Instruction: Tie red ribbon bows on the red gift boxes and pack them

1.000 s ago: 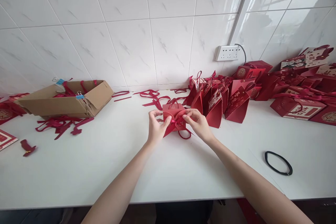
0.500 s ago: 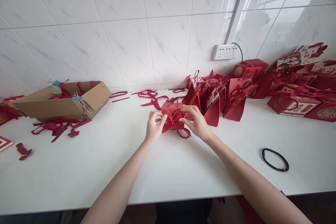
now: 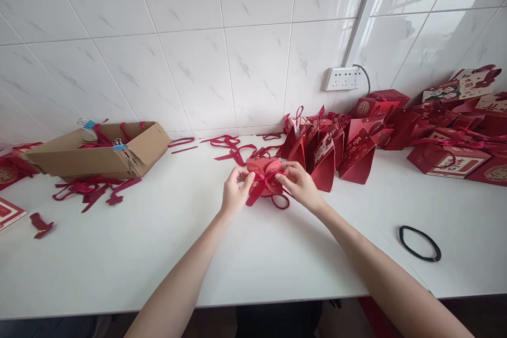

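Note:
A small red gift box [image 3: 264,178] with rounded top flaps sits tilted toward me near the middle of the white table [image 3: 253,259]. A red ribbon [image 3: 258,190] crosses its front, and a loop of it lies on the table below. My left hand [image 3: 234,193] pinches the box and ribbon from the left, fingers closed. From the right, my right hand [image 3: 301,185] grips the ribbon against the box, fingers also closed.
Folded red gift bags [image 3: 322,153] stand just behind the box, and more red boxes [image 3: 447,132] pile at the right. An open cardboard box [image 3: 99,152] with loose red ribbons [image 3: 93,190] lies at the left. A black hair band [image 3: 420,243] rests at the right front. A wall socket [image 3: 341,78] is on the tiles.
The box has tipped toward me, showing its rounded top flaps, and both hands have shifted on the ribbon at its front.

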`<act>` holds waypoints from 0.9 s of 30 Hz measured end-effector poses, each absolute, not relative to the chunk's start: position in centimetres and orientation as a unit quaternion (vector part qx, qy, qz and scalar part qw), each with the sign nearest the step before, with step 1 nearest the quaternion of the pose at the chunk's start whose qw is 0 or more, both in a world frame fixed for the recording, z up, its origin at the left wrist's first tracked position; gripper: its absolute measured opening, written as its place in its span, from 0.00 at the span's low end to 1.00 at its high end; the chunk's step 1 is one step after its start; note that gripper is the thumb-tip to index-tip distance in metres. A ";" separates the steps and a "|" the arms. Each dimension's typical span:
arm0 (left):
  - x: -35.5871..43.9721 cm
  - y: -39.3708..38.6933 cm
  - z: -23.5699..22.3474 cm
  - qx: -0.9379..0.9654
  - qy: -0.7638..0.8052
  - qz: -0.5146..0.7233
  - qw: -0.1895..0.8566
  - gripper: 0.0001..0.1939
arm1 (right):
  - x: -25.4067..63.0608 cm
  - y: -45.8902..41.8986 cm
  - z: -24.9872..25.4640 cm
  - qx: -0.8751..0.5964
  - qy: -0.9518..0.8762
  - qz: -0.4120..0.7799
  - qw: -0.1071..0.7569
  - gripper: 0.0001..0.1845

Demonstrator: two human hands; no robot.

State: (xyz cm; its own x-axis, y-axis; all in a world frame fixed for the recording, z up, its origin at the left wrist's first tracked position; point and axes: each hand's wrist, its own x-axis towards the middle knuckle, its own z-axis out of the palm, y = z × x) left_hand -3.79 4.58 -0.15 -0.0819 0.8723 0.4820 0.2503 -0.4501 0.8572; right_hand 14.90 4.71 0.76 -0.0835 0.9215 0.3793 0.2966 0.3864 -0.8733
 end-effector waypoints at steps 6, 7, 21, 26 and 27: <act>-3.8 4.4 -0.1 0.635 0.443 0.574 0.268 0.15 | 14.9 5.0 0.4 -0.444 -0.594 0.431 0.514 0.31; -3.8 4.4 -0.1 0.636 0.443 0.573 0.267 0.15 | 14.9 5.1 0.4 -0.444 -0.583 0.441 0.518 0.31; -3.7 4.2 -0.6 0.721 0.381 0.545 0.195 0.08 | 15.0 5.3 0.5 -0.508 -0.557 0.415 0.510 0.29; -3.7 4.2 -0.9 0.741 0.362 0.537 0.180 0.05 | 15.4 5.6 0.2 -0.504 -0.552 0.429 0.507 0.23; -3.8 4.3 -1.0 0.739 0.364 0.537 0.183 0.07 | 15.4 5.6 0.3 -0.500 -0.554 0.431 0.507 0.22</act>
